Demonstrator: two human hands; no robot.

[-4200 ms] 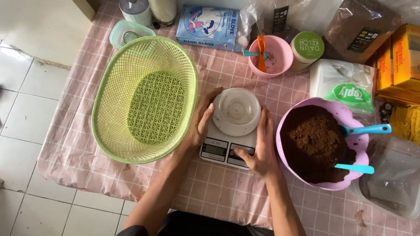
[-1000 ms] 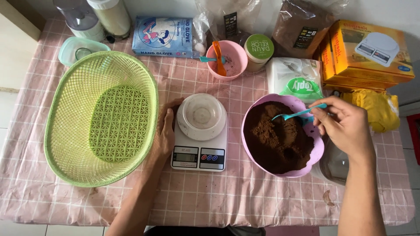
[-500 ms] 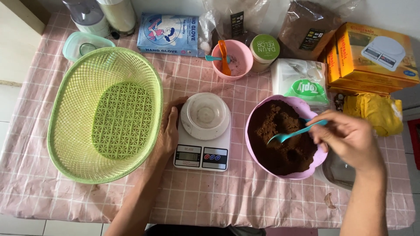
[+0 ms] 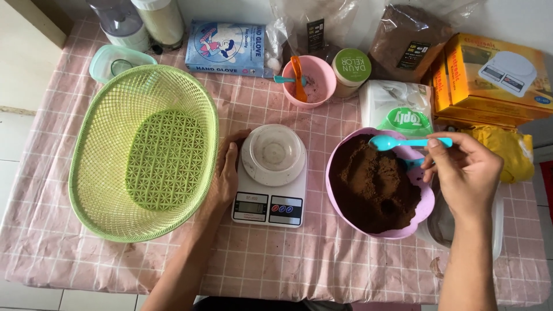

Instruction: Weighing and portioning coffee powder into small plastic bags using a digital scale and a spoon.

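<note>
A: Where do the hands sit?

B: The right hand (image 4: 465, 173) is closed in a pinch on the handle of a turquoise plastic spoon (image 4: 403, 141), whose bowl hangs just left of the fingers, over the far rim of the lilac plastic bowl (image 4: 425, 208). The dark brown powder (image 4: 371, 184) heaped in that bowl lies just below and left of the hand. The left hand (image 4: 224, 175) lies flat and open, holding nothing, its palm against the left edge of the white digital kitchen scale (image 4: 271, 196).

A: How would you handle the scoop?

B: I'd keep the spoon level and low over the powder, take modest scoops, and cross to the small clear plastic cup (image 4: 274, 151) on the scale, just right of the left hand, without shaking. The left hand steadying the scale should press only at the side, I think, or the reading may shift.

A: And the surface?

B: A pink checked tablecloth (image 4: 322, 265), slightly rumpled and stained. A light green oval plastic basket (image 4: 144, 152) touches the left hand's far side. Pale floor tiles show beyond the table's left edge.
</note>
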